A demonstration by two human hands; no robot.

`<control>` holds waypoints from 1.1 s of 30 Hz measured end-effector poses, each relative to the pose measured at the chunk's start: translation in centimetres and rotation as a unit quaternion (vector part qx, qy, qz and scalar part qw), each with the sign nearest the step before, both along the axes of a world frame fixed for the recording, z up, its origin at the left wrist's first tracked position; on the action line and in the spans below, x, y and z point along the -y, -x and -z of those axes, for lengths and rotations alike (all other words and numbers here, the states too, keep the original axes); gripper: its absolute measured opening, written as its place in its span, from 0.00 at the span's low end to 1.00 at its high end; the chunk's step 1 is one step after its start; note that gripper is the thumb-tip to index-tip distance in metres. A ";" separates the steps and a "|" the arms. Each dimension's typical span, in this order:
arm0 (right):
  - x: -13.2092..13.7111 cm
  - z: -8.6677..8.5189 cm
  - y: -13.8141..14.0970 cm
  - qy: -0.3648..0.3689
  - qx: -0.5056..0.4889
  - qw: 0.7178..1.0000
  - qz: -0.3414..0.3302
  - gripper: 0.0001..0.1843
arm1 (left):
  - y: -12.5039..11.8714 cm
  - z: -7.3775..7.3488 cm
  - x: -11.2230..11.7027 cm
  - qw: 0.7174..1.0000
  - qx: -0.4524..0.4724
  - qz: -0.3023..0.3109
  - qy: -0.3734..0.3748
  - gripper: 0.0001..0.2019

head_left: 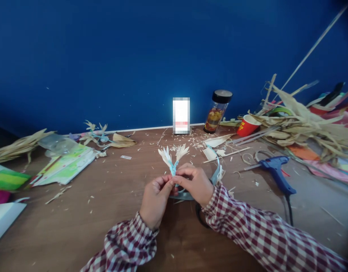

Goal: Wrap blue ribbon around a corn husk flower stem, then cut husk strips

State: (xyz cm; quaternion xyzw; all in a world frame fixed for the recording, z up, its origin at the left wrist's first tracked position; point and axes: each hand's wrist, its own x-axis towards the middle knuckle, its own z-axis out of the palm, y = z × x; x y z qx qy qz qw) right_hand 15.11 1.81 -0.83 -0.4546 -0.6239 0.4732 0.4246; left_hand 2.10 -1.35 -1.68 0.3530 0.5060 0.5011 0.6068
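Between my two hands stands a small corn husk flower (173,162), its pale fringed tips spread in two tufts above a stem wrapped in light blue. My left hand (157,194) pinches the stem's lower end between thumb and fingers. From the other side, my right hand (194,183) closes thumb and fingertips on the same blue-wrapped stem. The stem's bottom is hidden by the fingers. Under and behind the right hand lies a grey-blue ribbon roll (187,195), partly covered. A dark loop (201,217), perhaps a scissors handle, shows below the right wrist.
A blue glue gun (277,173) with its cord lies right. Behind stand a glass bottle (215,113), a red paper cup (247,125) and a blurred-out bright screen (181,115). Dried corn husks (293,121) pile at right; finished-looking flowers (96,134) and a green-white booklet (68,162) lie left. Scraps litter the table.
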 end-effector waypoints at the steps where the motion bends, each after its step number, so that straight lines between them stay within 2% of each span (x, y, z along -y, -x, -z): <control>1: 0.0 0.0 0.0 0.002 -0.003 1.000 0.000 0.10 | -0.1 -0.1 0.0 1.000 0.014 0.000 0.009 0.09; 3: 0.0 0.2 0.1 0.018 -0.015 1.000 -0.002 0.11 | -0.1 -0.4 -0.1 0.998 0.049 0.005 0.031 0.10; 5: -0.1 0.4 0.2 0.075 -0.054 0.996 -0.007 0.13 | -0.2 -0.5 -0.3 0.995 0.084 0.010 0.051 0.10; 8: -0.4 0.7 0.2 0.197 -0.150 0.969 -0.022 0.17 | -0.2 -0.7 -0.4 0.991 0.119 0.005 0.064 0.10; 11: -0.7 0.9 0.1 0.249 -0.206 0.946 -0.038 0.18 | -0.1 -0.9 -0.3 0.988 0.140 -0.001 0.072 0.10; 15: -0.9 0.7 -0.2 0.250 -0.207 0.945 -0.031 0.16 | 0.1 -1.2 -0.2 0.985 0.145 0.013 0.092 0.10; 20: -0.8 0.5 -0.3 0.220 -0.151 0.963 -0.038 0.14 | 0.5 -1.2 -0.2 0.990 0.106 0.039 0.085 0.12; 24: -0.8 0.5 -0.4 0.178 -0.122 0.974 -0.073 0.15 | 0.9 -1.1 -0.4 0.994 0.083 0.019 0.076 0.13; 29: -0.9 0.6 -0.5 0.175 -0.087 0.976 -0.093 0.15 | 0.9 -1.2 -0.7 0.994 0.097 -0.009 0.058 0.17; 33: -1.1 0.8 -0.8 0.157 -0.041 0.981 -0.108 0.11 | 0.5 -0.8 -0.6 0.994 0.097 0.001 0.048 0.14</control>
